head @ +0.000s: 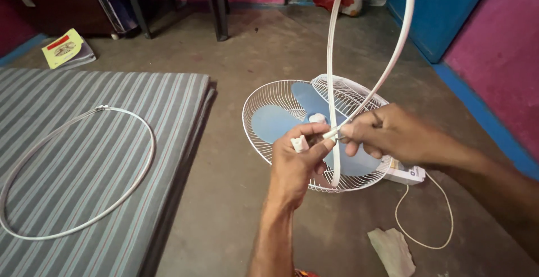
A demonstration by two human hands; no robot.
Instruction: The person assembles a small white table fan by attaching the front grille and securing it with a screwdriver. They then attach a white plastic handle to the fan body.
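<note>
While a dismantled fan (292, 121) lies on the concrete floor (236, 209), you hold a white plastic rim band (393, 58) above its wire guard. Your left hand (297, 162) pinches one end of the band, thumb and forefinger closed around a small white clasp (300, 143). Your right hand (387, 134) grips the other end just beside it, fingers curled tight, the two ends nearly touching. The band loops upward out of the picture. Blue blades show through the guard beneath your hands. A second white ring (78, 170) rests well apart on a striped mattress (168, 103) to your left. A thin cord (426, 221) and a rag (393, 249) lie near the fan.
</note>
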